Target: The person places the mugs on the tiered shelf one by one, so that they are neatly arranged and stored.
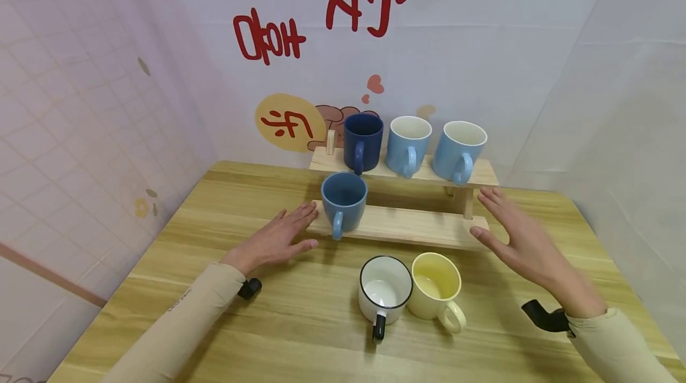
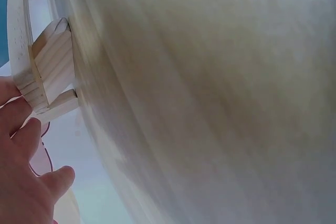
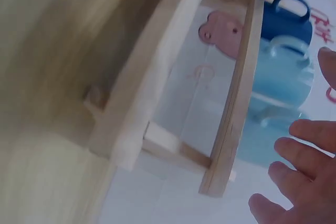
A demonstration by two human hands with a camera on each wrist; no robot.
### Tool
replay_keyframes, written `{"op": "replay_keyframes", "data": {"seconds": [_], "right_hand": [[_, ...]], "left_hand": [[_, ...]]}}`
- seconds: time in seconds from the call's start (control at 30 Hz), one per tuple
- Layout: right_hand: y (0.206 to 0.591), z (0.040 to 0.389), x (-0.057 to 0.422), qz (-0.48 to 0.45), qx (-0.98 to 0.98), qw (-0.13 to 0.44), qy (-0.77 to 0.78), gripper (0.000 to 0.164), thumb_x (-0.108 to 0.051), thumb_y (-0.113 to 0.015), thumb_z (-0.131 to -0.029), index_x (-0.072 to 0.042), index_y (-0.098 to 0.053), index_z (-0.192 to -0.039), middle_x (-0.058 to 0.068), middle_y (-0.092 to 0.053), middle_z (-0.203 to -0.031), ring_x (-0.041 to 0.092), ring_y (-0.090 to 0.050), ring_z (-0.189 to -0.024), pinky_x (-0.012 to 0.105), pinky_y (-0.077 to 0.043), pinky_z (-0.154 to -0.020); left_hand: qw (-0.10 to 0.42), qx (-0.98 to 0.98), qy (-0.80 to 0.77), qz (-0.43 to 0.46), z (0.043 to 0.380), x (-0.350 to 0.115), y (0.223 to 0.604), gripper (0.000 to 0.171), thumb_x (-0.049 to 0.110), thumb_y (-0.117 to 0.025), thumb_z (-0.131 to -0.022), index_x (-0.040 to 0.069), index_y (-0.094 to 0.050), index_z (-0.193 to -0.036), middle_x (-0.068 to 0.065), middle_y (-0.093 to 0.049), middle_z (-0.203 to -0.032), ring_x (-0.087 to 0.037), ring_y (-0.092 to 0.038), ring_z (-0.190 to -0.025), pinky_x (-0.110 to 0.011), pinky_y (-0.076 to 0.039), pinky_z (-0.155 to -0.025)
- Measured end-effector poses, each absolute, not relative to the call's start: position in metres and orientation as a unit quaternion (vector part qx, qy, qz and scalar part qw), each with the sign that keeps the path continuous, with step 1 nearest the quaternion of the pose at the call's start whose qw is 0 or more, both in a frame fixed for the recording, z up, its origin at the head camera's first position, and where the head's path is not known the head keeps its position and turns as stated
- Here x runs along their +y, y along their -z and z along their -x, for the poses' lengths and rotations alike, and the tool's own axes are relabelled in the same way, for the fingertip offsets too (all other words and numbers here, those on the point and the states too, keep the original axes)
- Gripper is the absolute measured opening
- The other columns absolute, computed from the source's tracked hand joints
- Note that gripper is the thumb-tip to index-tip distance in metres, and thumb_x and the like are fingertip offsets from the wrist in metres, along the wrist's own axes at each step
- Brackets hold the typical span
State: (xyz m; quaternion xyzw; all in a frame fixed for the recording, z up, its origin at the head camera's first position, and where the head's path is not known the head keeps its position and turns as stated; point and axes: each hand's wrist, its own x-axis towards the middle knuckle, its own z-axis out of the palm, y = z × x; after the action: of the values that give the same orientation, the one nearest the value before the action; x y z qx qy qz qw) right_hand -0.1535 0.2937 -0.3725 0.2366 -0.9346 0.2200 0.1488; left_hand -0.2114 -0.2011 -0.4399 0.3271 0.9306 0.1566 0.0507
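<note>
A two-tier wooden rack (image 1: 407, 225) stands on the table. My left hand (image 1: 276, 240) reaches its lower left end, fingertips right at the board's edge in the left wrist view. Next to those fingers a grey-blue mug (image 1: 344, 201) sits on the lower tier. Along the upper tier are a dark blue mug (image 1: 363, 143) and two light blue mugs, one in the middle (image 1: 407, 148) and one at the right (image 1: 458, 153). My right hand (image 1: 527, 243), fingers extended and holding nothing, is beside the rack's right end.
In front of the rack, a white mug (image 1: 384, 290) with black rim and handle stands close beside a yellow mug (image 1: 433, 287) on the wood-grain table (image 1: 289, 335). A small wooden peg (image 1: 330, 142) rises at the upper tier's left end. A printed cloth (image 1: 471, 55) hangs behind.
</note>
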Motion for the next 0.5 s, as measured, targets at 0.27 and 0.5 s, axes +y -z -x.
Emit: {"op": "replay_keyframes", "data": {"seconds": [0.27, 0.5], "right_hand": [[0.377, 0.122, 0.289, -0.224, -0.928, 0.124, -0.271, 0.061, -0.019, -0.071, -0.1, -0.017, -0.048, -0.156, 0.018, -0.055, -0.151, 0.047, -0.053, -0.133, 0.016, -0.031, -0.111], [0.384, 0.1, 0.288, -0.177, -0.934, 0.043, -0.309, 0.04, -0.024, -0.062, -0.106, -0.028, -0.06, -0.146, -0.002, -0.066, -0.139, 0.007, -0.057, -0.128, 0.011, -0.043, -0.093]], "left_hand": [[0.05, 0.929, -0.163, -0.327, 0.212, -0.202, 0.441, 0.078, 0.056, -0.048, -0.106, 0.007, -0.029, -0.163, -0.008, -0.018, -0.172, -0.029, -0.017, -0.158, -0.065, -0.017, -0.122], [0.045, 0.927, -0.171, -0.329, 0.212, -0.203, 0.442, 0.079, 0.057, -0.048, -0.106, 0.006, -0.029, -0.163, -0.008, -0.017, -0.172, -0.031, -0.018, -0.157, -0.066, -0.018, -0.122]]}}
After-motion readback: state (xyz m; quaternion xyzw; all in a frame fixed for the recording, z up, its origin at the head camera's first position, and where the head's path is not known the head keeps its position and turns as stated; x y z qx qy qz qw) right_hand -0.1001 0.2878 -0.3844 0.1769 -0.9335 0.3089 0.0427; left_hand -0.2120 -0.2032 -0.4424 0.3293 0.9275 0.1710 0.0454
